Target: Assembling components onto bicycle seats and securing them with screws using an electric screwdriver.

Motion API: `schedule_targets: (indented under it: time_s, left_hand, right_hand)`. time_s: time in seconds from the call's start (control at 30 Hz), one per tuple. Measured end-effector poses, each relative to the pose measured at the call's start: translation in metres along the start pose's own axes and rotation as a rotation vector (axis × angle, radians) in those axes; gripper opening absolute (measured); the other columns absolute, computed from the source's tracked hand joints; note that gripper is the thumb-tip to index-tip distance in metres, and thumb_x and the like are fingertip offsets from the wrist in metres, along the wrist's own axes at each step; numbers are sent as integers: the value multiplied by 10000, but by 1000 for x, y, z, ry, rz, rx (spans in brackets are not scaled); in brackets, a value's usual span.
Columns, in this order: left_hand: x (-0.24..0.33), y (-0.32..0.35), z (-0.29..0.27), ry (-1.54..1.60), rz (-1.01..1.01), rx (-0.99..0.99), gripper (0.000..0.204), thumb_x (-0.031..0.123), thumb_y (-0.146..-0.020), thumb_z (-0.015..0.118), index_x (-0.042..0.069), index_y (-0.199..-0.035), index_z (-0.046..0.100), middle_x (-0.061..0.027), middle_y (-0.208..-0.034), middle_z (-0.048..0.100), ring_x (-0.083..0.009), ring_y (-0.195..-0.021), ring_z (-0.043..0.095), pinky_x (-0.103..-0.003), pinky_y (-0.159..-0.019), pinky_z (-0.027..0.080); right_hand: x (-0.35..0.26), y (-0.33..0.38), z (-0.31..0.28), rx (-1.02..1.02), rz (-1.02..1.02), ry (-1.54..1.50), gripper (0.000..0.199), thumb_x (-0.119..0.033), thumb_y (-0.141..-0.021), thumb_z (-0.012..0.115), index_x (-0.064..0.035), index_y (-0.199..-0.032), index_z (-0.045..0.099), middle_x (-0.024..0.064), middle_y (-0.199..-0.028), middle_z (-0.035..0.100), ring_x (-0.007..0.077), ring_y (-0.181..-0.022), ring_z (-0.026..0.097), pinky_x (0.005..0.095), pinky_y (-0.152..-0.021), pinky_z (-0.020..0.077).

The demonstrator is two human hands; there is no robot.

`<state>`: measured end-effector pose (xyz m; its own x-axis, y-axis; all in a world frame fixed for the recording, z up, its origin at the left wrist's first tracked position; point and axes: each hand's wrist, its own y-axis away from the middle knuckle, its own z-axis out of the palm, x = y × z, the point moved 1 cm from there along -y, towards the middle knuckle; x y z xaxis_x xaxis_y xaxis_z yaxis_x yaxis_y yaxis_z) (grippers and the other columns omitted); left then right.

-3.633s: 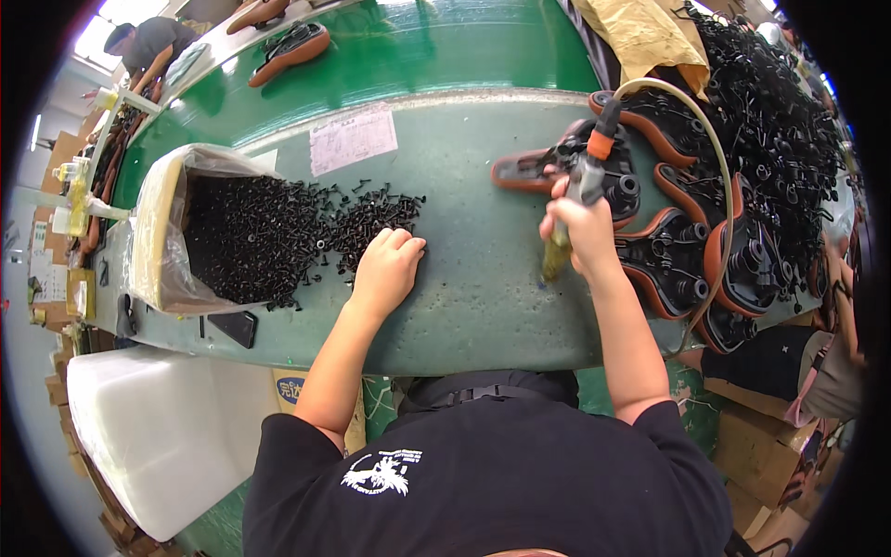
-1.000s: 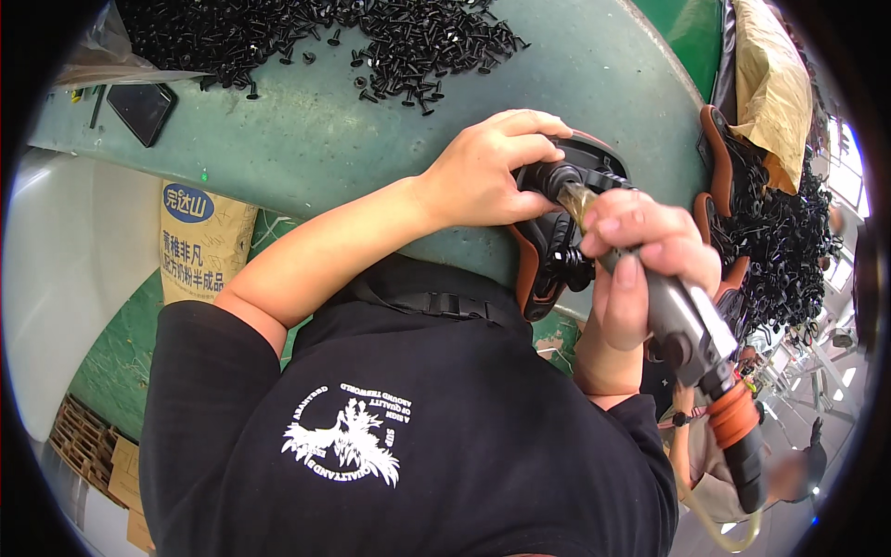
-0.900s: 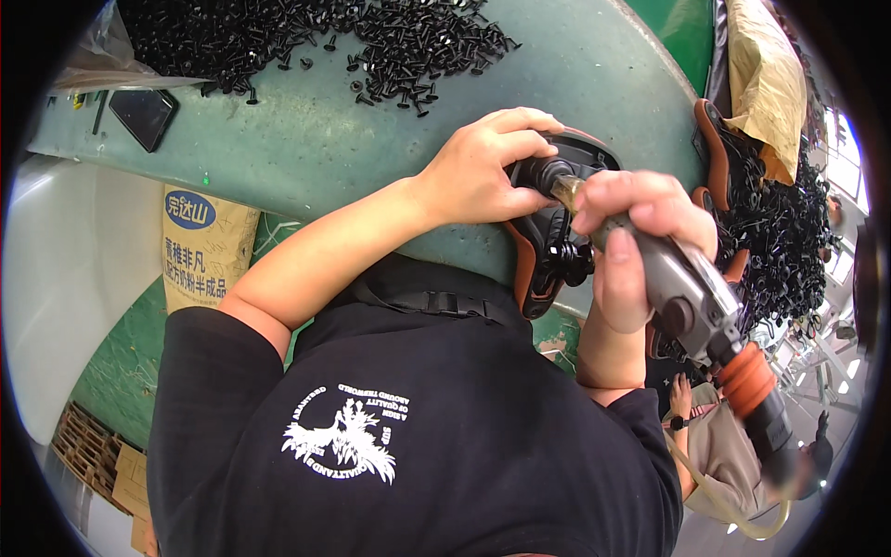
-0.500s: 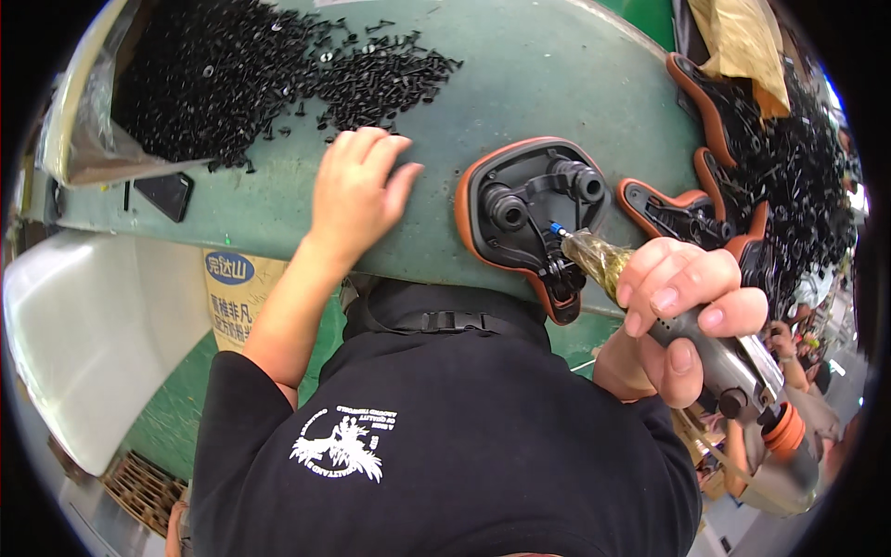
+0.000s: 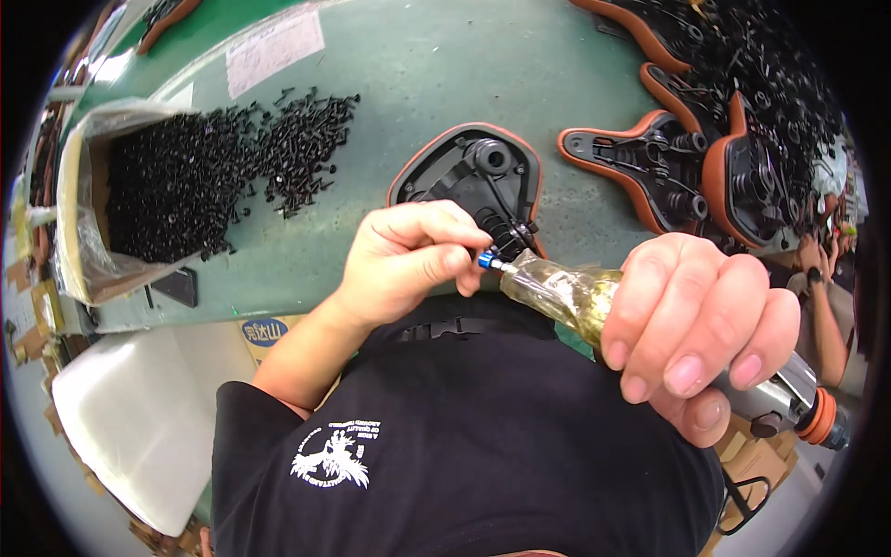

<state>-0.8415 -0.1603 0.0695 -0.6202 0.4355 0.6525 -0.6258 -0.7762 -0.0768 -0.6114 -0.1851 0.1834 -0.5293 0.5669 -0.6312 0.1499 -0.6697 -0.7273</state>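
My right hand (image 5: 691,320) is wrapped round a pneumatic screwdriver (image 5: 571,297), its body covered in clear film near the front. The blue-collared tip points left. At that tip, the thumb and fingers of my left hand (image 5: 404,255) are pinched on a small black screw, mostly hidden by the fingertips. Just beyond them a bicycle saddle (image 5: 450,176) lies underside up on the green table, black inside with a brown rim. My left hand covers part of it.
A lined box (image 5: 79,200) at the left spills a heap of black screws (image 5: 186,176) onto the green table (image 5: 399,65). More saddles (image 5: 640,162) lie at the right beside a pile of black parts (image 5: 789,84). A white bin (image 5: 139,418) stands below left.
My left hand has come from beside the screw heap to the screwdriver's tip and closed in a pinch. The screwdriver has moved off the saddle toward me. The view has shifted.
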Motion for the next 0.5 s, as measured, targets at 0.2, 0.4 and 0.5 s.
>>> schedule_targets:
  time_s: [0.2, 0.4, 0.5]
  left_hand:
    - [-10, -21, 6, -259, 39, -111, 222, -41, -943, 767, -66, -1163, 769, -178, -1098, 701, -221, -854, 739, -331, -753, 626]
    - [-1, -33, 8, -206, -271, -174, 309, 194, -1091, 631, -77, -1203, 730, -149, -1017, 737, -220, -919, 744, -337, -796, 609]
    - [19, -64, 10, -961, 280, -380, 590, 362, -927, 833, -53, -1316, 678, -156, -1198, 730, -333, -1200, 670, -456, -1039, 528]
  right_hand:
    - [-16, 19, -4, 104, 20, 61, 297, -76, -954, 690, -95, -1190, 509, 118, -1115, 640, 170, -727, 709, 338, -670, 597]
    - [-19, 22, -15, 7, -19, 100, 328, -27, -921, 708, -63, -1177, 505, 169, -1071, 664, 220, -743, 704, 374, -688, 611]
    - [-28, 17, -14, 46, -11, 230, 328, -17, -921, 706, -63, -1180, 509, 170, -1055, 660, 217, -747, 697, 391, -694, 607]
